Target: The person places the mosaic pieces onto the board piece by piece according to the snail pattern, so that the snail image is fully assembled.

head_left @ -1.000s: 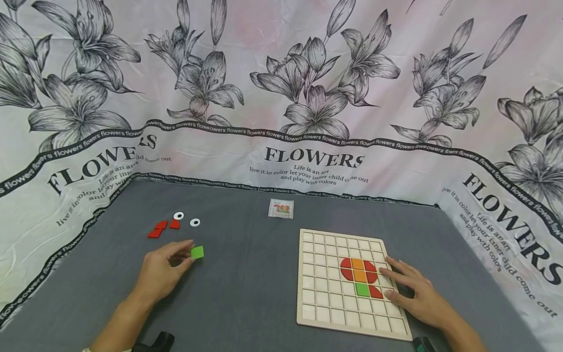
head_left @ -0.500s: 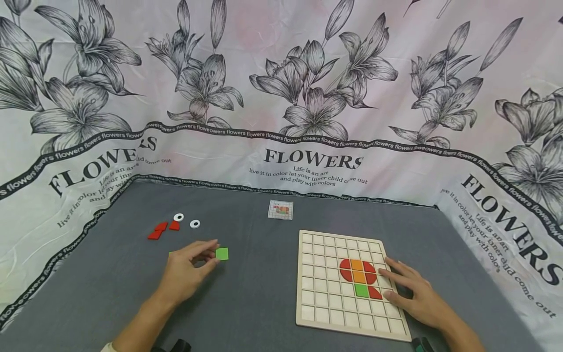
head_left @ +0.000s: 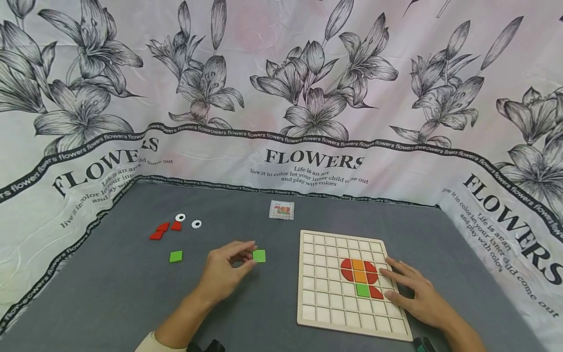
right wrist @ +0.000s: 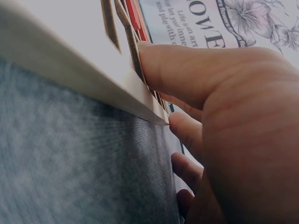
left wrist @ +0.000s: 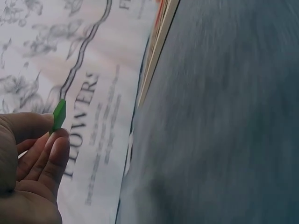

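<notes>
My left hand (head_left: 226, 271) pinches a green square tile (head_left: 259, 255) between thumb and fingers, above the table left of the wooden grid board (head_left: 312, 313). The left wrist view shows the tile (left wrist: 59, 115) edge-on at the fingertips. My right hand (head_left: 415, 296) rests on the board's right edge with its fingers spread and fairly straight. On the board lie red rounded pieces (head_left: 346, 270) either side of orange squares (head_left: 358, 276). Below them are a green square (head_left: 362, 290) and a red quarter piece (head_left: 376, 292).
Another green square (head_left: 176, 256) lies on the grey table at the left. Beyond it are several red pieces (head_left: 156, 235) and two white rings with dark centres (head_left: 196, 224). A small printed picture card (head_left: 281, 209) lies behind the board. Flower-printed cloth (head_left: 308, 166) walls the table.
My left hand has carried the green tile rightward toward the board, uncovering the other green square on the table. The right hand stays at the board's edge.
</notes>
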{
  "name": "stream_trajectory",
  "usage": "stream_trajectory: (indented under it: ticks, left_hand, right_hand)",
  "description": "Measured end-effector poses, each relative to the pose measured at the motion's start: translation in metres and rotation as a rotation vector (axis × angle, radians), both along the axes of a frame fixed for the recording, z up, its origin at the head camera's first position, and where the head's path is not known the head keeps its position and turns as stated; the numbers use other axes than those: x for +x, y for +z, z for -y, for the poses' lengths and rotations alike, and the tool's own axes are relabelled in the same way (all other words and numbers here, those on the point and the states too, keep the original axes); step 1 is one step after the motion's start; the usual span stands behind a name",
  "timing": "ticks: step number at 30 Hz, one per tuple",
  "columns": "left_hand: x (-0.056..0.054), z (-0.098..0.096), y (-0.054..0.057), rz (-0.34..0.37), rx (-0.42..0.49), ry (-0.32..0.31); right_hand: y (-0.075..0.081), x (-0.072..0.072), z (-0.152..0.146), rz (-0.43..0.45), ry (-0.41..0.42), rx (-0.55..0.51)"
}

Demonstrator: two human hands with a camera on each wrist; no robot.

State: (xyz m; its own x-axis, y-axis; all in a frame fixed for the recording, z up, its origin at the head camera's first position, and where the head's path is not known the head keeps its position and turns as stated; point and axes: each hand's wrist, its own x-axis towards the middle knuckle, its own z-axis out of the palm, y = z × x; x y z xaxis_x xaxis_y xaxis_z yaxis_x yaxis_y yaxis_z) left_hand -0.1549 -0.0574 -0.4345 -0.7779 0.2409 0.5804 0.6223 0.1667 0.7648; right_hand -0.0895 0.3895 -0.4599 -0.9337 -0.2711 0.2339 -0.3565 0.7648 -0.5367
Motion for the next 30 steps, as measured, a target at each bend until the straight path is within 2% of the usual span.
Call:
stream_trajectory:
  ticks: [7,14,23,30]
  left_hand:
    - [0.005,-0.035,-0.004,0.060,0.044,-0.081]
    - [0.009,-0.071,-0.012,0.137,0.034,-0.172]
    - [0.018,-0.105,-0.017,0.194,0.022,-0.205]
    - [0.020,-0.129,-0.019,0.244,0.000,-0.198]
  right_hand:
    - [-0.001,-0.001,0.000,0.000,-0.001,0.009]
    - [0.000,-0.001,-0.002,-0.011,0.000,0.010]
    - [-0.001,-0.001,-0.002,-0.003,0.000,0.016]
    - [-0.002,-0.002,-0.002,-0.018,0.010,0.015]
